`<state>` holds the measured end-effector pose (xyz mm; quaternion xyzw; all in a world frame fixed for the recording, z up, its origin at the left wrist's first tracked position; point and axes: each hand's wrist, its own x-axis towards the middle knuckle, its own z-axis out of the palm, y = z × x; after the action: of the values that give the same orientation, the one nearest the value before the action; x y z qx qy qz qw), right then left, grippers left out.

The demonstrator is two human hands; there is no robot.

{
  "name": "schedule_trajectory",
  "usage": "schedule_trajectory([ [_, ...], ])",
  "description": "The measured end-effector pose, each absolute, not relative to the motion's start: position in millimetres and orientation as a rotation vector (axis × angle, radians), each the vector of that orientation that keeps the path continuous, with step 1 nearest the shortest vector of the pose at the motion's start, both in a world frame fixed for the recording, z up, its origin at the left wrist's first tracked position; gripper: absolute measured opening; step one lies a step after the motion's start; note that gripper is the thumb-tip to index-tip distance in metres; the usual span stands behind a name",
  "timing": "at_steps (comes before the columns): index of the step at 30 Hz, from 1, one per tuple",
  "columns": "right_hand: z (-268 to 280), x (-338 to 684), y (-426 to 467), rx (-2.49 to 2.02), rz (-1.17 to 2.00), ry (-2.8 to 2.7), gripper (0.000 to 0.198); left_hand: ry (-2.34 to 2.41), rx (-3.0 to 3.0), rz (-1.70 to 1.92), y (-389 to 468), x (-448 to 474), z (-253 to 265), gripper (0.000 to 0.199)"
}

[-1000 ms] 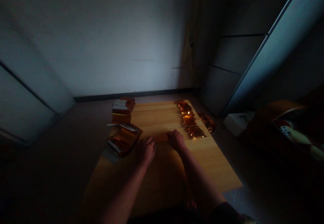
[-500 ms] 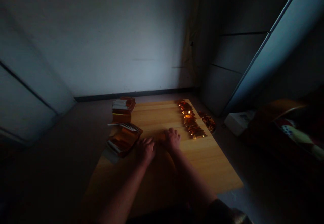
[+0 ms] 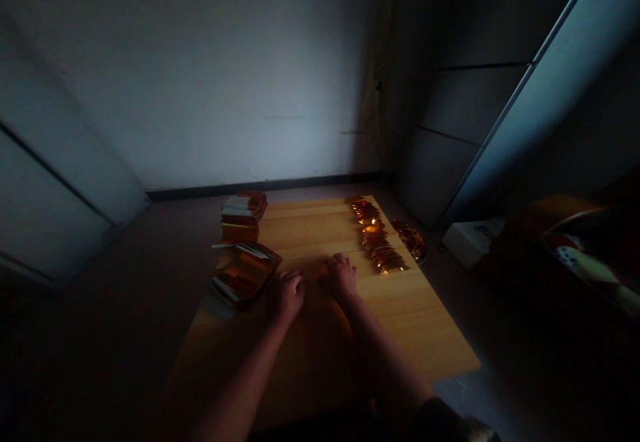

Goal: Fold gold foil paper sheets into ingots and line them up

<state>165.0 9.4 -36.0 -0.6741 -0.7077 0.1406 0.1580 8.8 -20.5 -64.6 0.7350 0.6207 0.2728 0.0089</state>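
Observation:
Both hands rest low over the wooden table (image 3: 410,322), close together near its middle. Between them shows a dim orange-brown foil sheet (image 3: 316,271), its outline mostly lost in shadow. My left hand (image 3: 290,290) has curled fingers at the sheet's left side, right beside a stack of orange foil sheets (image 3: 245,274). Bent fingers of my right hand (image 3: 341,277) press down at the sheet's right side; the fingertips are hard to see. Along the right edge runs a row of folded shiny foil pieces (image 3: 375,232).
A second stack of foil sheets (image 3: 241,229) lies at the table's back left. Beyond the right edge, lower down, is a heap of shiny foil pieces (image 3: 411,239). A white box (image 3: 467,242) stands on the floor at right. Behind the table rises a pale wall (image 3: 225,95).
My left hand's fingers have drawn in and curled slightly more. My right hand stays almost in the same place. The stacks and the foil row have not moved.

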Motion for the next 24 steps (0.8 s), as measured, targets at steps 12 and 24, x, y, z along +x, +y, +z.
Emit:
schedule_trajectory([
  [12, -46, 176, 3, -1.709, 0.237, -2.077, 0.021, 1.925, 2.396, 0.791, -17, 7, -76, 0.041],
  [24, -47, 185, -4, -1.559, 0.148, -2.161, 0.023, 1.929, 2.517, 0.862, -28, 8, -64, 0.03],
])
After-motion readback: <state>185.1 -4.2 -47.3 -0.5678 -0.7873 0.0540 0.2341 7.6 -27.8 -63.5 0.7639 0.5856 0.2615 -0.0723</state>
